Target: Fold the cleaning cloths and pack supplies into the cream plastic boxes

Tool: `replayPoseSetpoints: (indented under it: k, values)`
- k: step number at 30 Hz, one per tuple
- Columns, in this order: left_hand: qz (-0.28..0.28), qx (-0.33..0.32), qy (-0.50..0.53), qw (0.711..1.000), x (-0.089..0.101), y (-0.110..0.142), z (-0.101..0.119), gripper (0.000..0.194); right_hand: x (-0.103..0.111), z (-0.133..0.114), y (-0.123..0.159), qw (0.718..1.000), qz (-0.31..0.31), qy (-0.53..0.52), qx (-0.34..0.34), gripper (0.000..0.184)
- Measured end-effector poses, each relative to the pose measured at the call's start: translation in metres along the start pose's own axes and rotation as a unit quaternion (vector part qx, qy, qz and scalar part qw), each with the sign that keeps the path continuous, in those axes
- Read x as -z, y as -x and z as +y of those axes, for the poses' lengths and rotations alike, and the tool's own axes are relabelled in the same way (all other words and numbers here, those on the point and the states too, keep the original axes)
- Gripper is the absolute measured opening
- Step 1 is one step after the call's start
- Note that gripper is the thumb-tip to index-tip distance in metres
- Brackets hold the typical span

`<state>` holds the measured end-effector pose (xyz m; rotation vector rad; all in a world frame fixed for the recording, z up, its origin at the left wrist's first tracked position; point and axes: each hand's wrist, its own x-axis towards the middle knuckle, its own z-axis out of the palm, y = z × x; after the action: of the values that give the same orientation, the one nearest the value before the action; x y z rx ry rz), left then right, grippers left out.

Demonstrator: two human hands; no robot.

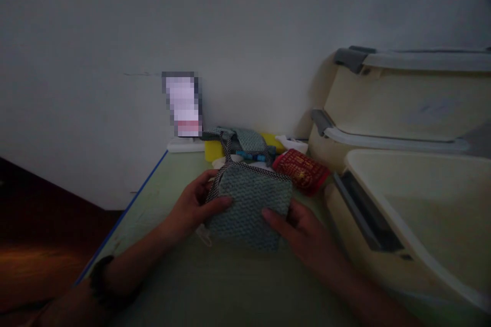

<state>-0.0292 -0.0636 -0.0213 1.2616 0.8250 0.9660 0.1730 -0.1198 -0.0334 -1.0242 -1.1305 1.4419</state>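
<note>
A small knitted bag [249, 204], grey-green with a dark speckled edge, is held up over the table between both hands. My left hand [203, 199] grips its left side, thumb across the front and fingers behind. On the right side, my right hand [295, 222] pinches it the same way, its thumb on the front face. A dark strap rises from the bag's upper left corner. Behind it lies another grey-green knitted piece [249, 139] over yellow items. A pale loop of string [204, 236] shows below my left hand.
A red packet with gold print [301, 169] lies right of the bag. An open cream bin [422, 173] stands at right, before another bin with a grey-latched lid [406, 97]. A blurred-out phone-like screen [186, 104] leans on the wall. The green table [153, 194] has a blue left edge.
</note>
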Motion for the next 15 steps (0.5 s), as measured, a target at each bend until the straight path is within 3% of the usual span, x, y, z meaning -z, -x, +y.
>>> replayPoseSetpoints:
  k: [3, 7, 9, 12, 15]
  values:
    - [0.022, -0.008, 0.034, 0.999, 0.0009, -0.003, -0.001, 0.037, 0.0046, 0.0079, -0.0026, 0.999, 0.023, 0.041, 0.02, 0.024]
    - [0.055, 0.002, 0.019, 0.998, 0.0024, -0.0066, -0.0032, 0.053, 0.0056, 0.0093, -0.0019, 0.996, 0.02, 0.086, 0.031, 0.028]
    - [0.066, 0.005, 0.002, 0.998, 0.0031, -0.0072, -0.005, 0.047, 0.0047, 0.0075, -0.0005, 0.995, 0.023, 0.091, 0.033, 0.029]
    - [0.056, -0.001, -0.011, 0.998, 0.0038, -0.0071, -0.0071, 0.035, 0.0038, 0.0049, 0.0009, 0.996, 0.031, 0.08, 0.03, 0.026]
    - [0.022, -0.02, 0.02, 0.999, 0.004, -0.0062, -0.0066, 0.04, 0.0042, 0.0024, 0.0006, 0.998, 0.035, 0.053, 0.024, 0.025]
